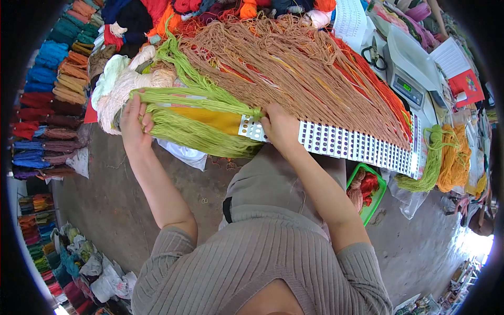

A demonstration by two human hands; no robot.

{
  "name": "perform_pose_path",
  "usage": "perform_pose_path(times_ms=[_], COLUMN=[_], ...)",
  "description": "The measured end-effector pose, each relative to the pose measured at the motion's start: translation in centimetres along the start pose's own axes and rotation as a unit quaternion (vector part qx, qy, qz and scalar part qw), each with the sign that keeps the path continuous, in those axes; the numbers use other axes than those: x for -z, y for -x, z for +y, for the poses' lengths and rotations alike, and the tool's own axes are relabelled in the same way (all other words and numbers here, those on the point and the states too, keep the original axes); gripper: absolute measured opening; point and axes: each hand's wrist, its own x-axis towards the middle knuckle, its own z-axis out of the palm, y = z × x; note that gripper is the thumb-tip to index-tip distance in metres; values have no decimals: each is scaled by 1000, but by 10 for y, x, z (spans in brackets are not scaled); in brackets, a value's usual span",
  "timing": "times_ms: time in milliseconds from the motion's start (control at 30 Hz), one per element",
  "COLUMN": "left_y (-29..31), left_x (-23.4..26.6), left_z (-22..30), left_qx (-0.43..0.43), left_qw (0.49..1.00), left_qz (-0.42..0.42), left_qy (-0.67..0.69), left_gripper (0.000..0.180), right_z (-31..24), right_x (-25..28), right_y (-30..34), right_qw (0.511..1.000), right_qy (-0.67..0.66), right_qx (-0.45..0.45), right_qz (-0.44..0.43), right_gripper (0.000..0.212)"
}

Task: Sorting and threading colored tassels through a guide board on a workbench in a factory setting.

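Lime-green yarn (pixel 205 135) stretches in long strands between my two hands. My left hand (pixel 135 122) is closed around its far-left end. At the other end, my right hand (pixel 279 126) pinches the green strands where they bunch at a white card strip (pixel 336 140) punched with rows of holes. The fingertips there are partly hidden. Mustard-yellow material (pixel 210 118) shows under the green strands. Long brown threads (pixel 294 68) hang from the card's holes and spread over the table, with red and orange threads (pixel 362 68) at their right side.
Cream yarn skeins (pixel 142 84) lie beyond my left hand. At right are black scissors (pixel 374 55), a digital scale (pixel 408 86), and green (pixel 433 157) and orange (pixel 455 157) hanks. A green basket (pixel 379 195) stands below the table. Coloured skeins (pixel 52 58) hang at far left.
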Motion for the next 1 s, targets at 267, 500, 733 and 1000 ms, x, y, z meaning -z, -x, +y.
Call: perform_pose_path(times_ms=[267, 500, 733, 1000], left_y=[28, 23, 28, -4], left_x=[-96, -111, -92, -32], left_z=[-110, -154, -150, -98], left_qx=[-129, -140, -194, -237], left_qw=[810, 801, 786, 714], left_qz=[-136, -228, -200, -112], left_qy=[-556, -536, -553, -649], left_gripper=[28, 26, 16, 18], right_z=[9, -2, 3, -9], right_x=[-1, 5, -3, -3], right_y=[-3, -6, -5, -2], right_qw=[979, 989, 985, 998], right_qy=[-134, -84, -97, 26], right_qx=[-125, -124, -128, -60], right_qz=[88, -15, 65, 16], right_gripper=[12, 24, 16, 19])
